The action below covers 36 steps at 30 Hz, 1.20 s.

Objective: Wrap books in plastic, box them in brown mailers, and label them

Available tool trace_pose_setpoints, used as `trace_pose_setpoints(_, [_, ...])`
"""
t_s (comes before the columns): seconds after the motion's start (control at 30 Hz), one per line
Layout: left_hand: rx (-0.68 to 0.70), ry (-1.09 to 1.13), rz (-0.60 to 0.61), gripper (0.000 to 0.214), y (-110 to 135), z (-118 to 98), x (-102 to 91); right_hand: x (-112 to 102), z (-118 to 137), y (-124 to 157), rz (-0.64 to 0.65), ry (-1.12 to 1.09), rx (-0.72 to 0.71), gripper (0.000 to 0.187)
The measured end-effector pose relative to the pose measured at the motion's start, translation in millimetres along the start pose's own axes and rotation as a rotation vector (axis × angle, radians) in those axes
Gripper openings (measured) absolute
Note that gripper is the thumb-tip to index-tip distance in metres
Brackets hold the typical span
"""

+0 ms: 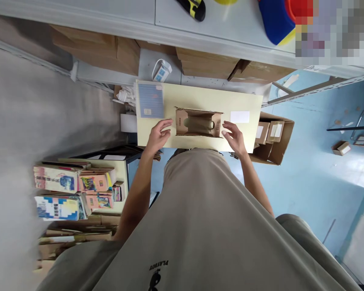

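Observation:
An open cardboard box (182,123) sits on the pale yellow tabletop (200,95), its top facing me and an olive-brown area showing inside. Just off its left end is my left hand (158,136), fingers apart and curved, holding nothing. On the opposite side, my right hand (234,137) hovers close to the box's right end with thumb and fingers spread, also holding nothing. A blue-grey printed sheet or booklet (151,101) lies at the table's far left corner. Right of the box is a white paper slip (239,117).
A white power strip (162,72) rests behind the table, near large cartons (209,62) under a metal shelf (124,20). To the right, a bigger carton (279,141) holds smaller boxes. Stacks of books (57,179) stand at left, and a white roll (128,123) is beside the table.

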<state>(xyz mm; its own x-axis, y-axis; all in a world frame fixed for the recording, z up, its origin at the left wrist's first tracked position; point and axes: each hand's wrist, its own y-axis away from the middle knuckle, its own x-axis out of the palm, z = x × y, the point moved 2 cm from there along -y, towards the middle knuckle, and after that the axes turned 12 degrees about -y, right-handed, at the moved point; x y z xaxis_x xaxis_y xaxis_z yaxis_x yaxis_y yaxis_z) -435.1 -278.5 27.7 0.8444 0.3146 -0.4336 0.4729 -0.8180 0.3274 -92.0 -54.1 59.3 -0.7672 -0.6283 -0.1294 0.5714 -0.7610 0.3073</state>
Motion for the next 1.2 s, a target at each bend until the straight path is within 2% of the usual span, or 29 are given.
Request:
trace_pose_setpoints(0.1, [0.088, -0.087, 0.168, 0.067, 17, -14, -8.9, -4, 4, 9, 0.104, 0.120, -0.039, 0.088])
trace_pose_setpoints(0.17, [0.112, -0.131, 0.195, 0.068, 18, -22, -5.7, -2, 3, 8, 0.115, 0.163, -0.044, 0.088])
trace_pose_setpoints(0.27, [0.129, -0.198, 0.100, 0.049, 7, -27, 4.3, 3, -1, -1, 0.073, 0.170, -0.068, 0.075])
trace_pose_setpoints(0.4, [0.112, -0.340, -0.012, 0.028, -10, -24, 11.4, 6, -6, -16, 0.025, 0.189, -0.072, 0.069])
trace_pose_setpoints(0.47, [0.069, -0.365, -0.013, 0.042, -14, -22, 10.9, 6, -9, -22, 0.015, 0.203, -0.034, 0.065])
trace_pose_setpoints(0.53, [0.058, -0.377, 0.000, 0.076, -15, -24, 9.2, 7, -9, -26, 0.018, 0.220, 0.003, 0.068])
trace_pose_setpoints(0.6, [0.088, -0.412, 0.020, 0.098, -15, -29, 7.2, 8, -6, -27, 0.044, 0.246, 0.014, 0.085])
trace_pose_setpoints(0.67, [0.116, -0.456, 0.040, 0.103, -15, -35, 5.3, 8, -2, -27, 0.082, 0.281, 0.007, 0.099])
trace_pose_setpoints(0.77, [0.150, -0.494, 0.051, 0.095, -16, -40, 2.5, 4, 3, -26, 0.124, 0.328, -0.005, 0.103])
trace_pose_setpoints(0.87, [0.191, -0.510, 0.056, 0.075, -17, -42, 1.4, 0, 6, -27, 0.117, 0.344, -0.039, 0.096])
trace_pose_setpoints(1.03, [0.198, -0.457, 0.037, 0.051, -21, -37, 4.6, -1, 6, -32, 0.073, 0.289, -0.073, 0.055])
trace_pose_setpoints(1.2, [0.158, -0.339, -0.060, 0.027, -29, -31, 15.8, 6, 3, -37, -0.009, 0.178, -0.048, 0.058])
